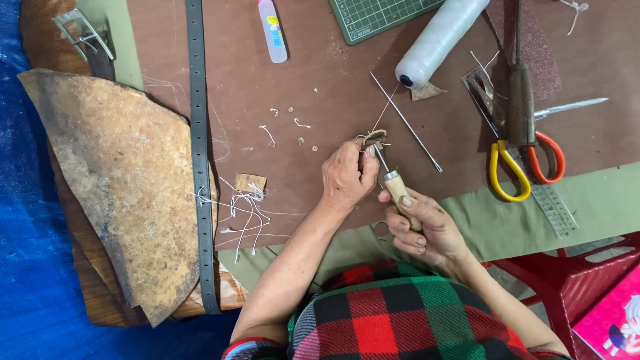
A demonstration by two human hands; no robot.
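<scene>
My left hand pinches a small brown leather piece against the brown work surface. A white thread runs from this piece up to a large white thread spool. My right hand grips the pale wooden handle of an awl. The awl's metal tip points up into the leather piece between my left fingers. A long thin metal needle lies just right of the piece.
A grey punched leather strap runs down the left beside a large tan hide. Thread scraps lie near it. Scissors with yellow and red handles, a ruler, a green cutting mat and a glue bottle surround the hands.
</scene>
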